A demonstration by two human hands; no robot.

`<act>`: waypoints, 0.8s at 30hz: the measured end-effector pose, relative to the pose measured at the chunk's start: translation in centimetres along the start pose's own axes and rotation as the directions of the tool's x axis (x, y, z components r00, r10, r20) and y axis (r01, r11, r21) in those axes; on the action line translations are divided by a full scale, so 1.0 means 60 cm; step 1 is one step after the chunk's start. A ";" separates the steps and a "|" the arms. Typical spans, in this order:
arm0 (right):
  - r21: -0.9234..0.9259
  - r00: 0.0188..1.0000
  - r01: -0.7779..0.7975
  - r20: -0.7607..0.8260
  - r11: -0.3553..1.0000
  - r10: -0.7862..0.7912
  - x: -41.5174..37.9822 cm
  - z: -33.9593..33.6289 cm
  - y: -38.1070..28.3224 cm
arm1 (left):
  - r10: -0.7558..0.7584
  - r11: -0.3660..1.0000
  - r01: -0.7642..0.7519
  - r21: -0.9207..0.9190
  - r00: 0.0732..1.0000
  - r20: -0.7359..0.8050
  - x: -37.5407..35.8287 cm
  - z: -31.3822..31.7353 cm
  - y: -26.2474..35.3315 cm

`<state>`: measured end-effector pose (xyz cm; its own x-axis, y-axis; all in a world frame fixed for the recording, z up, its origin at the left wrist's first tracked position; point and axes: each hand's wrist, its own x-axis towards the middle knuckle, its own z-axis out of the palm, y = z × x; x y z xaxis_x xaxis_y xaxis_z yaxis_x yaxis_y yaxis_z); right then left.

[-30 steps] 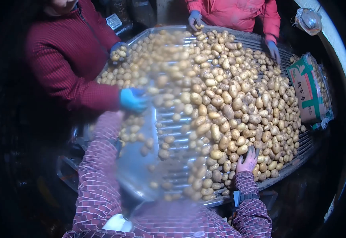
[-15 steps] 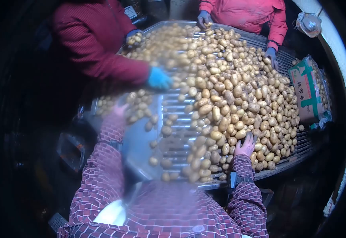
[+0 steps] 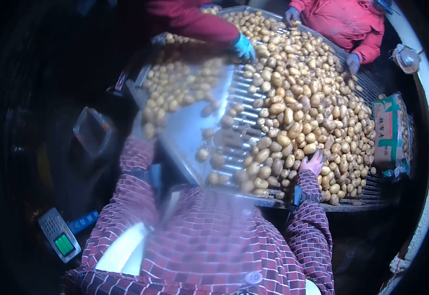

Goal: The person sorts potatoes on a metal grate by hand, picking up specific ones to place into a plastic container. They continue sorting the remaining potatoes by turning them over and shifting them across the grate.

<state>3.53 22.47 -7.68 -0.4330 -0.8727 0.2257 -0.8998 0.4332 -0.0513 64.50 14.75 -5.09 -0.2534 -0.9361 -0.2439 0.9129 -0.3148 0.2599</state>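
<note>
A broad heap of potatoes covers a slatted metal sorting table. My right hand, in a pink glove with dark fingertips, lies on the potatoes at the near side, its fingers stretched over them; I see nothing gripped in it. On the left, my left hand is at the edge of a smooth metal chute, close beside a smaller group of potatoes. A blurred patch of the view smears its fingers, so its grip does not show.
Across the table, one co-worker's teal glove reaches into the heap; another co-worker in a red jacket has both hands at the far edge. A printed bag of potatoes stands right. Lower left is a scale with a green display.
The view has turned, so the table sits higher and farther right. The co-worker's teal glove has moved away across the heap. My right hand stays on the potatoes; the scale's display has come into view.
</note>
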 end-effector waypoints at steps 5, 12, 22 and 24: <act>-0.045 0.999 0.014 0.042 0.999 -0.013 0.006 0.015 0.014 | 0.358 0.854 -0.046 0.518 0.774 -0.522 -0.235 -0.270 0.090; -0.152 0.978 -0.015 0.204 0.988 0.047 0.018 -0.004 0.002 | 0.761 0.489 0.434 0.756 0.210 -0.613 -0.271 -0.281 0.069; -0.202 0.939 0.005 0.338 0.979 0.065 -0.131 -0.065 -0.090 | -0.265 -0.416 -0.382 0.825 0.919 0.292 0.103 0.156 -0.352; -0.166 0.935 0.010 0.351 0.986 0.050 -0.170 -0.067 -0.121 | -0.490 -0.435 -0.630 0.643 0.765 0.418 0.138 0.172 -0.462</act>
<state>14.71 29.16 -5.69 -0.4684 -0.8734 -0.1331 -0.8827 0.4562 0.1128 33.81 14.13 -4.66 -0.7751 -0.6271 0.0768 -0.4433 0.6264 0.6412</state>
